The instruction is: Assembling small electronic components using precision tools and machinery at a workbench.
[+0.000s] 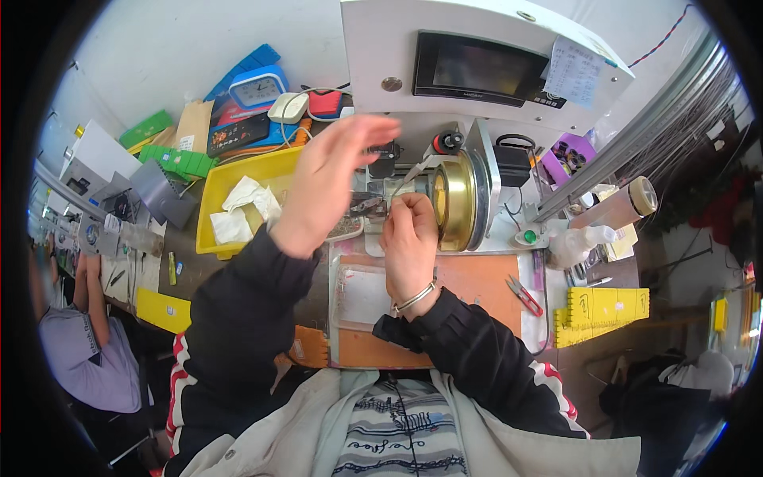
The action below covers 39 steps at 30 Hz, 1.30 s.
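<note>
My left hand (330, 179) is raised in front of the machine, fingers stretched out and partly smeared by motion; I see nothing held in it. Beside it, my right hand (411, 250) has thumb and fingertips pinched together at the machine's small metal fixture (366, 204). Whatever lies between those fingertips is too small to make out. Just right of the pinch is a round brass-coloured wheel (455, 205). Under my right wrist, a clear shallow plastic tray (362, 296) rests on an orange mat (477, 294).
Left stands a yellow bin (213, 211) with crumpled white tissues (246, 199). Above the wheel hangs a white machine housing with a dark screen (481, 70). Red-handled snips (524, 296), a clear bottle (576, 245) and yellow toothed strips (608, 310) lie right. Another person (91, 350) sits far left.
</note>
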Tool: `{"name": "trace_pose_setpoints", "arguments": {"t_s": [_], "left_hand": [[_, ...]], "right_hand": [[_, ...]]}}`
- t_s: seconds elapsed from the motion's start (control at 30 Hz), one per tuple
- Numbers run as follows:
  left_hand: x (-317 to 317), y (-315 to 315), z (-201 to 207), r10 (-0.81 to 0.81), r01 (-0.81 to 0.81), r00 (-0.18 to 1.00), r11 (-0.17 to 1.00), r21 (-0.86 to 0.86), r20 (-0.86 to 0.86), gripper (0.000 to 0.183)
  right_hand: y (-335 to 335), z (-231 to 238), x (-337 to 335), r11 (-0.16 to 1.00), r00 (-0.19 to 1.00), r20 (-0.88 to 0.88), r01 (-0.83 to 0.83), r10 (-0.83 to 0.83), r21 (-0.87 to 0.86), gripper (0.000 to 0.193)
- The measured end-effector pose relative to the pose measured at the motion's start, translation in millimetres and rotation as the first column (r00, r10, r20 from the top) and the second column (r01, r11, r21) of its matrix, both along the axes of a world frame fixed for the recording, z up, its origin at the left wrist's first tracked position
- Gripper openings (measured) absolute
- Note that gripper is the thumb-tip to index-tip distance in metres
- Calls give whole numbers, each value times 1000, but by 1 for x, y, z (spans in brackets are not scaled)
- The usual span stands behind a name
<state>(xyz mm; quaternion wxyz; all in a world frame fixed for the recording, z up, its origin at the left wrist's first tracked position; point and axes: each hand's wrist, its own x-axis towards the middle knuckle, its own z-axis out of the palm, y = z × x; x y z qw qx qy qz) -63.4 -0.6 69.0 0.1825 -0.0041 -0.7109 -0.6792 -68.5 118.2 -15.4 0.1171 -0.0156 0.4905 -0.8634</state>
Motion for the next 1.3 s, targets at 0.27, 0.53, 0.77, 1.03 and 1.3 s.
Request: {"name": "trace_pose_setpoints", "arguments": {"t_s": [0.27,0.53,0.77,1.03,1.3], "left_hand": [[-57,20,2,-343,359,931,817,-451,120,62],[-23,-2,12,-324,404,911,824,-396,255,71],[-41,25,21,-308,373,921,874,-312,238,72],[4,7,26,-307,376,923,850,-368,233,51],[94,31,-20,-46,54,998,968,-245,37,26]], "right_hand": [[2,3,5,998,997,39,-58,59,-33,9],[22,18,28,985,991,-26,-131,129,-115,9],[21,11,25,984,987,-64,-154,148,-93,8],[49,20,39,908,944,-79,-330,320,-258,7],[52,15,43,930,944,-126,-324,305,-174,5]]}}
